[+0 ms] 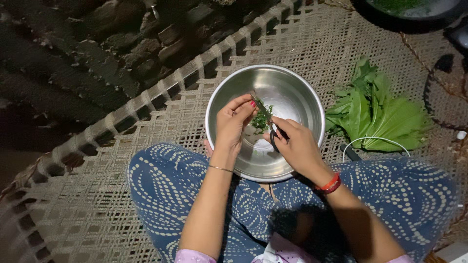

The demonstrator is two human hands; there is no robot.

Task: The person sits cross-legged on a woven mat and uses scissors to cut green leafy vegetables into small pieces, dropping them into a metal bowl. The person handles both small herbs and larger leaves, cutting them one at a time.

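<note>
While the woven rope cot [146,122] spreads beneath both hands, a round shiny steel bowl [297,87] sits just under them. Beyond the right hand [297,146] lies a pile of broad green leaves [375,112]. That hand is closed around dark-handled scissors [271,127]; the left hand [233,122] pinches a small bunch of green herbs [262,119] over the bowl. Snipping seems underway; another clean cut likely calls for feeding the bunch forward.

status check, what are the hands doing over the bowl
Left hand pinching a bunch of greens over steel bowl. Right hand gripping scissors at the greens. Leaf pile off to the right, nothing in the way.
</note>
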